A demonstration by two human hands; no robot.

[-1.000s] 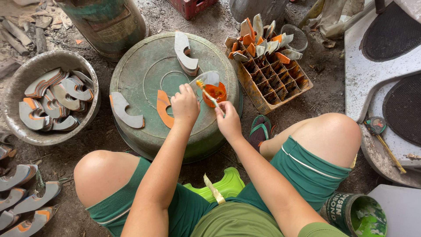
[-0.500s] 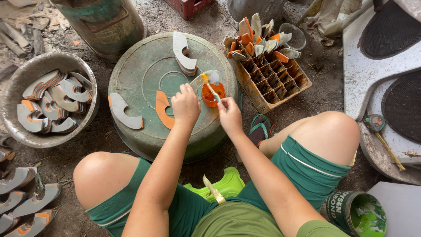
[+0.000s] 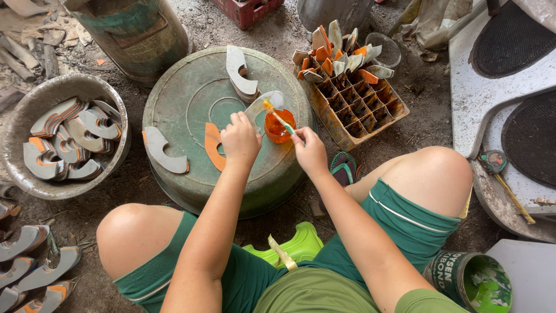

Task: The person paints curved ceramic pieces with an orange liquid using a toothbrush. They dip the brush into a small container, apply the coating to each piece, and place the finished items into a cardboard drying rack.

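Curved piece (image 3: 266, 107) beside crate (image 3: 359, 110), bowl (image 3: 35, 104)

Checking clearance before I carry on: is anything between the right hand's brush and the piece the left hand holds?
Nothing visible: the brush in the right hand already lies on the orange-coated piece held by the left hand.

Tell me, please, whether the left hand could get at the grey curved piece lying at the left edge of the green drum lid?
Probably yes: the left hand rests nearby on the lid, with only bare lid before the grey piece.
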